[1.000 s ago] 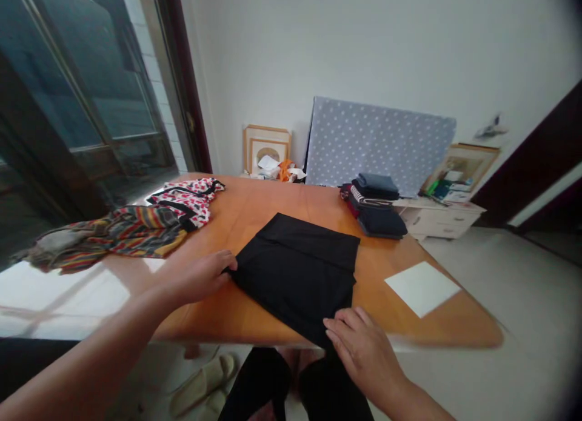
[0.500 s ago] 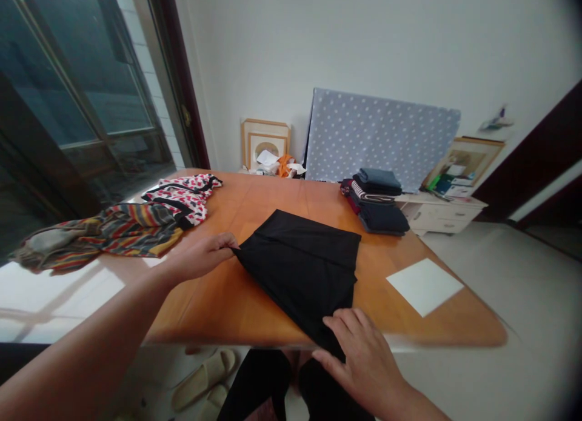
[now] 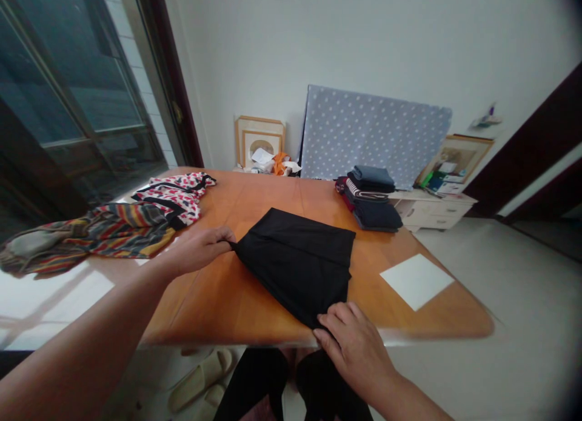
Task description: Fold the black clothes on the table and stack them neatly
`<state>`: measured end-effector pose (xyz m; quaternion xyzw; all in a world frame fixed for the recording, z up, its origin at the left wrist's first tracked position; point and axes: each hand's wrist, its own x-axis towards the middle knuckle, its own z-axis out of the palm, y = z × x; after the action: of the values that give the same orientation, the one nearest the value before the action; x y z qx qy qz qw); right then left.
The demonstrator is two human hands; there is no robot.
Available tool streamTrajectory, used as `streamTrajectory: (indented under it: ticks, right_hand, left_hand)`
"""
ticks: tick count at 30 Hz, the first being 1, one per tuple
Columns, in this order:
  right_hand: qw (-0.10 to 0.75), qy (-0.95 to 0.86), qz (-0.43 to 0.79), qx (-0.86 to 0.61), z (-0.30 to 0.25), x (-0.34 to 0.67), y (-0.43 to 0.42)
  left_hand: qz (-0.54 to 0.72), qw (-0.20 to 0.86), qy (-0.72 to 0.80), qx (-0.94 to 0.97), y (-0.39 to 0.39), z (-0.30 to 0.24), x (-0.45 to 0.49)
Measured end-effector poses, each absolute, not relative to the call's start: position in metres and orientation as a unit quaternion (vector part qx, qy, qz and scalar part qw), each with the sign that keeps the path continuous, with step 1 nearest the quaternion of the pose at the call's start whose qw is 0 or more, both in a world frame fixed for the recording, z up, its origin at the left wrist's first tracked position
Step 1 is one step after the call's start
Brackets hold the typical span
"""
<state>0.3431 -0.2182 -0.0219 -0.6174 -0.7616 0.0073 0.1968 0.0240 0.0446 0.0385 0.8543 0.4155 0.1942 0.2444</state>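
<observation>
Left forearm (image 3: 77,330) and right forearm (image 3: 409,400) seen bare to wrist; left hand (image 3: 195,251) and right hand (image 3: 354,354) likewise bare, fingernails (image 3: 328,317) cut short. Legs clad in black trousers (image 3: 254,381), plain matte fabric, rounded over both thighs.

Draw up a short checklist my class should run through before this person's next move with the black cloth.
Left hand pinches a corner of the black cloth: ok.
Right hand grips the cloth's near corner: cannot tell; its fingers cover that corner.
Cloth lies flat on the wooden table: not ok; the pinched corner is raised and the cloth shows folds.
Striped cloth stays apart from the black cloth: ok.
Stack of folded clothes stays apart from the black cloth: ok.
White sheet stays apart from the black cloth: ok.
</observation>
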Motion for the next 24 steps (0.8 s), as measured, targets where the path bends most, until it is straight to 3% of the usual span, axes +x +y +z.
streamTrajectory:
  ticks: [6,12,17,24]
  right_hand:
    - [0.225,-0.767,0.013,-0.600,-0.022,0.349,-0.205]
    - [0.339,-0.707,0.101,-0.613,0.013,0.393,-0.154]
    - [0.413,-0.614,0.188,-0.646,0.034,0.441,-0.087]
    - [0.459,-0.531,0.244,-0.669,0.011,0.490,-0.009]
  left_hand:
    - [0.205,0.289,0.404,0.844,0.046,0.045,0.026]
    - [0.247,0.397,0.373,0.801,0.073,0.058,0.046]
    - [0.285,0.405,0.386,0.778,0.110,0.071,0.084]
    - [0.271,0.470,0.478,0.690,0.163,0.060,0.151]
